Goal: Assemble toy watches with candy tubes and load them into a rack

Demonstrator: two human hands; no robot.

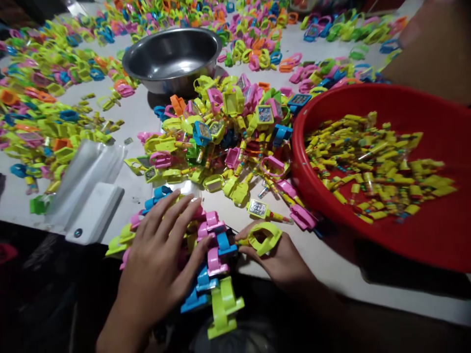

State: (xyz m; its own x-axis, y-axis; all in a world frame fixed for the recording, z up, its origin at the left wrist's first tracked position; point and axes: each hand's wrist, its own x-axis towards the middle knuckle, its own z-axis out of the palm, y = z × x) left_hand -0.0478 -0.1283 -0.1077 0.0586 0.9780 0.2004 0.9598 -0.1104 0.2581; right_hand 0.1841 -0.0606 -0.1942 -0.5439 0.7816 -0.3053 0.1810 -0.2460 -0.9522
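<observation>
My left hand (158,260) lies spread over a cluster of pink, blue and yellow-green toy watches (217,260) at the table's front edge. Its fingers are apart and rest on the cluster. Just right of the cluster, my right hand (287,260) pinches a yellow-green toy watch (265,239) between thumb and fingers, with a small yellow piece at its left end. Beyond both hands is a heap of mixed toy watches (231,132). One yellow watch with a silver face (257,208) lies just above my right hand.
A red basin (434,235) with many small yellow tubes stands on the right. Behind the heap is a steel bowl (172,59). A white device (95,213) and clear plastic (69,186) lie left. More toys cover the table (138,115) farther back.
</observation>
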